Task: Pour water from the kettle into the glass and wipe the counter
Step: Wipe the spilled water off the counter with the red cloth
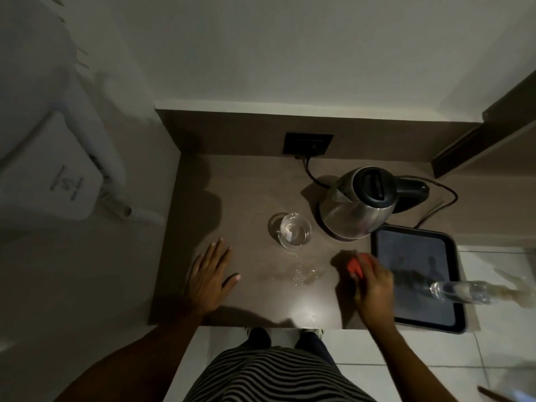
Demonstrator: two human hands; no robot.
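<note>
A steel kettle (pixel 358 203) with a black lid and handle stands at the back right of the brown counter (pixel 246 181). Left of it is a clear glass (pixel 291 231) holding water. Spilled water (pixel 301 274) glistens on the counter in front of the glass. My right hand (pixel 372 281) is closed on a red-orange cloth (pixel 355 266) pressed to the counter, just right of the spill. My left hand (pixel 210 275) lies flat on the counter at the left, fingers spread, holding nothing.
A dark tray (pixel 417 245) sits at the counter's right edge with a clear plastic bottle (pixel 461 291) lying across it. A black wall socket (pixel 308 144) feeds the kettle's cord (pixel 448 195). A white appliance (pixel 49 169) hangs at the left.
</note>
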